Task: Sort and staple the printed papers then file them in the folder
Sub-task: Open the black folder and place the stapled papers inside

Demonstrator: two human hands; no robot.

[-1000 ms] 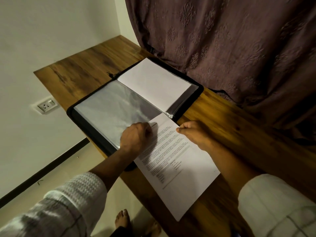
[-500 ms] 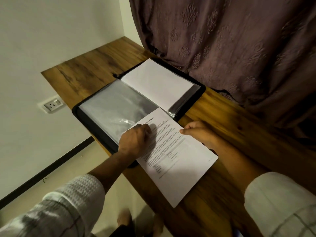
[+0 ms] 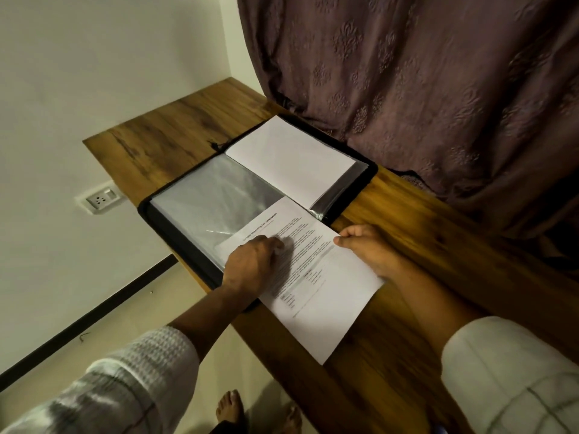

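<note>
At the near edge of the open folder (image 3: 180, 245), the printed paper (image 3: 316, 296) lies partly over a clear sleeve (image 3: 213, 198) and partly on the wooden surface (image 3: 175, 133). The right hand (image 3: 371, 250) pinches its right edge. The left hand (image 3: 252, 266) rests curled on its upper part, and whether it grips anything cannot be told. Filing looks to be the step in hand. Next, the sheet's top edge likely needs feeding squarely into the sleeve's mouth without creasing.

Print on sheet (image 3: 329, 308) blurred; left hand (image 3: 250, 267) hides near corner of folder (image 3: 175, 245)
</note>
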